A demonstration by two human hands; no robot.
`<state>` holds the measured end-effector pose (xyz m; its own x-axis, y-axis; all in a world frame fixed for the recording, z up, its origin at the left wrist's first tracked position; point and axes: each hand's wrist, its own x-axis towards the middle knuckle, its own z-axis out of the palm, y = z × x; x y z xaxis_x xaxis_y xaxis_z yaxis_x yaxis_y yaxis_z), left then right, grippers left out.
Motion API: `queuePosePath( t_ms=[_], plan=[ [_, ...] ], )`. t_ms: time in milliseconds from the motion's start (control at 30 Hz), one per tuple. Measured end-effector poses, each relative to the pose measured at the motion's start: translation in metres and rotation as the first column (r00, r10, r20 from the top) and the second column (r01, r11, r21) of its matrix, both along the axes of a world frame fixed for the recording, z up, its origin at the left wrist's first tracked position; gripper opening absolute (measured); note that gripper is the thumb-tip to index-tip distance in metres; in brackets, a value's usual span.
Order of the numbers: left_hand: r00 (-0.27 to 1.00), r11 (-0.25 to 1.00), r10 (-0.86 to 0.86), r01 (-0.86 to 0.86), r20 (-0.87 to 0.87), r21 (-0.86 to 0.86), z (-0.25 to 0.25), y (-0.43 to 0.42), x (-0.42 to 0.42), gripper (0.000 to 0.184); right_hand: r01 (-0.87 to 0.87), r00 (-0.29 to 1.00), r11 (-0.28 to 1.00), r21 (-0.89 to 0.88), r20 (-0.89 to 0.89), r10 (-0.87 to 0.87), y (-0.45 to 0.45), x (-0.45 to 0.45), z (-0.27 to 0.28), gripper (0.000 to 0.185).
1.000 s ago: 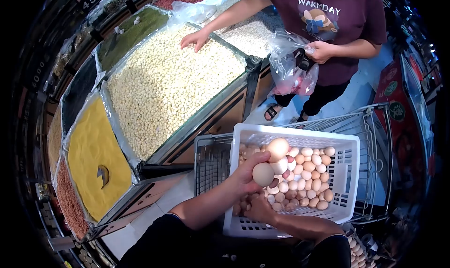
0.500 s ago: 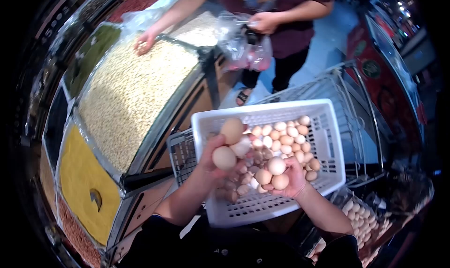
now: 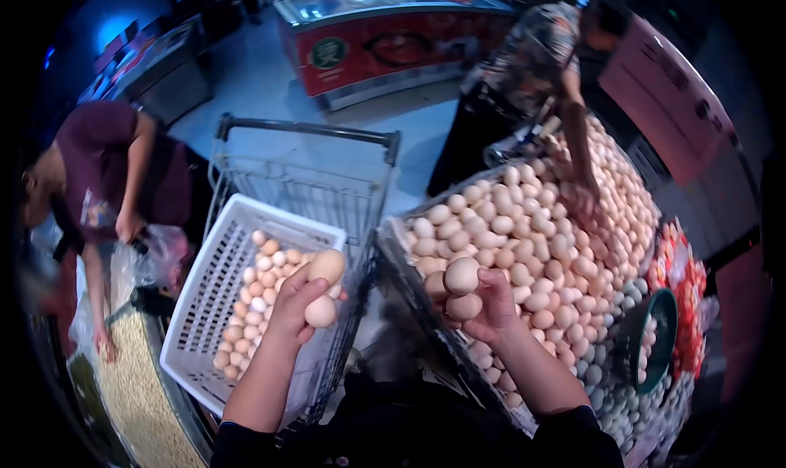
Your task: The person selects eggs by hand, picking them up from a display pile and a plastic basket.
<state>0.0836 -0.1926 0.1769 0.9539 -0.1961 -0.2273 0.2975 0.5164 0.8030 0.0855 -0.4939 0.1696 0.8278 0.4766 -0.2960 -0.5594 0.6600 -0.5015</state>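
Beige eggs (image 3: 463, 276) rest within both curled hands (image 3: 295, 302) (image 3: 496, 307).

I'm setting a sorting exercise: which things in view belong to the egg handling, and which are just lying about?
Likely in the job:
held eggs
left hand
right hand
heaped eggs
white plastic basket
shopping cart

Seemingly just about:
red display chest
red packets
pale grain

Head-worn view, forward and down, near held eggs (image 3: 327, 266), edges perhaps blurred
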Motion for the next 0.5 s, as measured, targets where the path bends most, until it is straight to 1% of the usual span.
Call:
queuePosePath(
  t_ms=[33,67,100,133,167,200,233,267,333,367,400,433,467,500],
  plan=[
    [0.998,0.991,-0.064,0.063,0.003,0.120,-0.007,-0.036,0.009,0.038,0.171,0.985,0.965,-0.199,0.026,-0.169,-0.030,-0.016,0.006,0.053],
    [0.989,0.957,-0.146,0.143,-0.005,0.252,-0.017,-0.071,0.015,0.036,0.308,0.950,0.872,-0.380,0.069,-0.306,-0.057,-0.031,0.009,0.052],
    [0.980,0.920,-0.170,0.121,0.100,0.374,-0.036,-0.109,0.019,0.040,0.333,0.941,0.725,-0.603,0.163,-0.297,-0.087,-0.045,0.009,0.051],
    [0.898,0.700,-0.289,-0.038,0.332,0.713,-0.052,-0.141,0.024,0.044,0.345,0.936,0.525,-0.778,0.246,-0.251,-0.117,-0.059,0.006,0.051],
    [0.831,0.639,-0.357,-0.116,0.426,0.760,-0.049,-0.177,0.022,0.045,0.381,0.920,0.259,-0.888,0.336,-0.203,-0.143,-0.074,-0.005,0.052],
    [0.813,0.553,-0.396,-0.160,0.427,0.817,-0.058,-0.210,0.020,0.049,0.408,0.904,-0.032,-0.913,0.408,-0.130,-0.161,-0.087,-0.016,0.052],
    [0.792,0.491,-0.485,-0.104,0.370,0.865,-0.046,-0.240,0.015,0.051,0.458,0.878,-0.174,-0.872,0.474,-0.063,-0.173,-0.096,-0.017,0.050],
    [0.790,0.481,-0.514,-0.058,0.335,0.875,-0.049,-0.265,0.013,0.049,0.449,0.877,-0.233,-0.863,0.475,-0.067,-0.183,-0.099,-0.019,0.051],
    [0.724,0.340,-0.583,-0.194,0.368,0.920,-0.063,-0.304,0.015,0.050,0.436,0.869,-0.364,-0.823,0.490,-0.067,-0.207,-0.094,-0.016,0.051],
    [0.715,0.343,-0.571,-0.239,0.404,0.908,-0.064,-0.317,0.019,0.051,0.399,0.881,-0.405,-0.822,0.467,-0.081,-0.222,-0.086,-0.015,0.051],
    [0.704,0.346,-0.557,-0.286,0.441,0.894,-0.057,-0.330,0.027,0.051,0.398,0.876,-0.472,-0.787,0.479,-0.061,-0.237,-0.077,-0.023,0.049],
    [0.692,0.346,-0.543,-0.332,0.476,0.877,-0.048,-0.342,0.036,0.051,0.375,0.895,-0.461,-0.804,0.443,-0.045,-0.244,-0.067,-0.012,0.049],
    [0.703,0.329,-0.548,-0.316,0.453,0.890,-0.044,-0.355,0.050,0.052,0.352,0.913,-0.447,-0.822,0.406,-0.029,-0.249,-0.058,-0.002,0.049],
    [0.683,0.319,-0.559,-0.347,0.470,0.882,-0.045,-0.367,0.060,0.051,0.354,0.920,-0.446,-0.822,0.392,0.007,-0.254,-0.051,-0.003,0.048]
  ],
)
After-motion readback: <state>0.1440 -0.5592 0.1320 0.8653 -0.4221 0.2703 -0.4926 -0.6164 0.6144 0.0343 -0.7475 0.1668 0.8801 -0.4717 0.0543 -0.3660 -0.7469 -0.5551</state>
